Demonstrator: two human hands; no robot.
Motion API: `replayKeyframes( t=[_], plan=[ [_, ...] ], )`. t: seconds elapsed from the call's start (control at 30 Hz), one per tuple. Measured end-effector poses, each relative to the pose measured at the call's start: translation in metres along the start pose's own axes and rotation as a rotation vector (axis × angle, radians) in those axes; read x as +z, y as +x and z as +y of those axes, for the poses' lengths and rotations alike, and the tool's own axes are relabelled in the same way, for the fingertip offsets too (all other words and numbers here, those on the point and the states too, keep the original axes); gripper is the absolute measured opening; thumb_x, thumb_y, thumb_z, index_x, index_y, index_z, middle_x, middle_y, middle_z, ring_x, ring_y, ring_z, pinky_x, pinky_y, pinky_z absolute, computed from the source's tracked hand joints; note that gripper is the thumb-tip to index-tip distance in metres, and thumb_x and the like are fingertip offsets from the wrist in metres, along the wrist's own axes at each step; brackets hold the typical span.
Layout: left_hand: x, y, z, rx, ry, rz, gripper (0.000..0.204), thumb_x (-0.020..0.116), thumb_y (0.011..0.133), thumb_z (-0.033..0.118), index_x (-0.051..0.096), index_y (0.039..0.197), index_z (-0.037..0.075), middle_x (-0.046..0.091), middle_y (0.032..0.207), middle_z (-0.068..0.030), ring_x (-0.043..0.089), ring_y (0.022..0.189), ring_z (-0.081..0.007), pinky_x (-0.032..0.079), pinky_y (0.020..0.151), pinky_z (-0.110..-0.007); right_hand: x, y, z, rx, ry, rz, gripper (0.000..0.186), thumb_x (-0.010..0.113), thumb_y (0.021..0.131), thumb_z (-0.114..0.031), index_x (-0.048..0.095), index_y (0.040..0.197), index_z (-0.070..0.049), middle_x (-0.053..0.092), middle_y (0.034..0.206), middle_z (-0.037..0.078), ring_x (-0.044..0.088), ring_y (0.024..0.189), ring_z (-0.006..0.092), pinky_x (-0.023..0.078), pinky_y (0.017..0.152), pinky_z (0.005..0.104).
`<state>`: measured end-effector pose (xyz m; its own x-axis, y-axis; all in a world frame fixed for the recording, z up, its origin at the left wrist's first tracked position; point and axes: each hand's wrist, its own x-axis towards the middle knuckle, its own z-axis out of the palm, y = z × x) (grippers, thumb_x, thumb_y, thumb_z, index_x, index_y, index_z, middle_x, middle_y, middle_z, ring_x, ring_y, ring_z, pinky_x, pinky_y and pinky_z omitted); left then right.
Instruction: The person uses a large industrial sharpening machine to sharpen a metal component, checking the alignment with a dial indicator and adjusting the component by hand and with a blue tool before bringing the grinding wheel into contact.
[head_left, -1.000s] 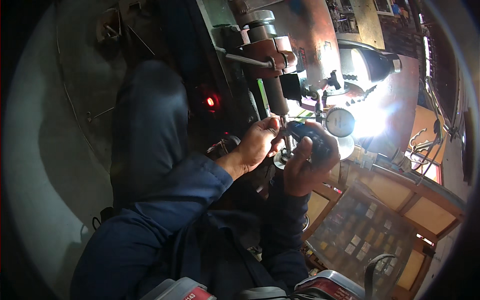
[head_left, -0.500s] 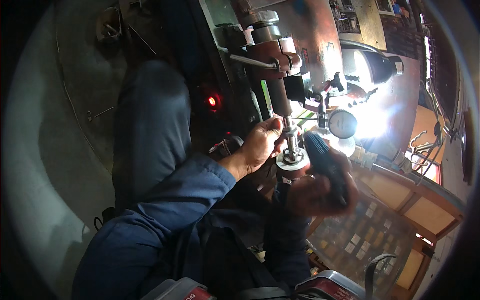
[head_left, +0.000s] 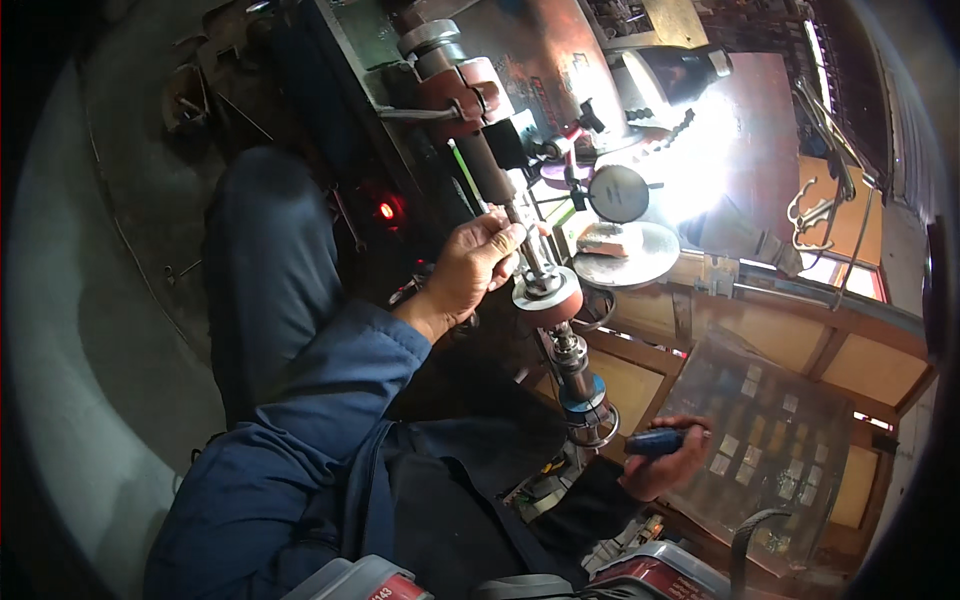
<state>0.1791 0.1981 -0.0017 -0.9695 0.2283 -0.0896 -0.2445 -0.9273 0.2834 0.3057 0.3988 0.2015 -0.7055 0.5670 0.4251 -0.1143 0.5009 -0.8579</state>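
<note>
My left hand (head_left: 475,265) is closed, thumb and fingers pinching a slim metal shaft (head_left: 532,250). Just below its fingers, the shaft meets a round metal disc with a reddish-brown side (head_left: 556,302). Above, a thicker dark cylinder (head_left: 488,170) runs up into a reddish clamp (head_left: 462,98). Off to the lower right, my right hand (head_left: 672,466) is wrapped round a tool with a blue handle (head_left: 655,441); its working end cannot be made out. A dial gauge (head_left: 618,193) stands close to the shaft, on its right.
A lit work lamp (head_left: 672,75) glares at the upper right. Below the gauge lies a round metal plate (head_left: 640,262). Beneath the disc hangs a metal spindle with a blue band (head_left: 583,390). A clear sheet over labelled items (head_left: 765,450) lies at the lower right.
My right hand has moved away from the shaft, down and to the right, with the blue-handled tool still in it. My left hand stays on the shaft; the whole view has shifted.
</note>
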Motion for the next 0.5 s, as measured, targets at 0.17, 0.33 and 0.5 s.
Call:
replayKeyframes(
  t=[0.17,0.33,0.5],
  plan=[
    [0.009,0.001,-0.003,0.057,0.119,0.112,0.013,0.058,0.098,0.02,0.063,0.093,0.009,0.065,0.09,0.002,0.04,0.055,0.0,0.033,0.047,-0.016,-0.154,0.017,0.102,0.246,-0.418,-0.251,0.024,0.052,0.084,-0.004,0.058,0.107,0.0,0.06,0.089,0.01,0.056,0.059,0.0154,0.048,0.053,0.0286],
    [0.011,0.005,-0.01,0.146,0.248,0.261,0.013,0.064,0.094,0.017,0.062,0.085,0.007,0.063,0.078,0.0009,0.044,0.05,-0.0015,0.035,0.045,-0.018,-0.199,-0.003,0.151,0.533,-0.482,-0.346,0.029,0.058,0.088,-0.005,0.062,0.116,0.002,0.064,0.094,0.009,0.058,0.067,0.0135,0.048,0.057,0.0282],
    [0.025,0.004,0.0,0.125,0.346,0.416,0.017,0.068,0.091,0.019,0.062,0.085,0.005,0.061,0.07,0.0009,0.046,0.045,-0.0029,0.033,0.041,-0.02,-0.189,0.001,0.167,0.257,-0.817,-0.243,0.024,0.065,0.089,-0.012,0.065,0.108,0.003,0.067,0.097,0.011,0.062,0.079,0.0158,0.05,0.071,0.0303]
  ],
)
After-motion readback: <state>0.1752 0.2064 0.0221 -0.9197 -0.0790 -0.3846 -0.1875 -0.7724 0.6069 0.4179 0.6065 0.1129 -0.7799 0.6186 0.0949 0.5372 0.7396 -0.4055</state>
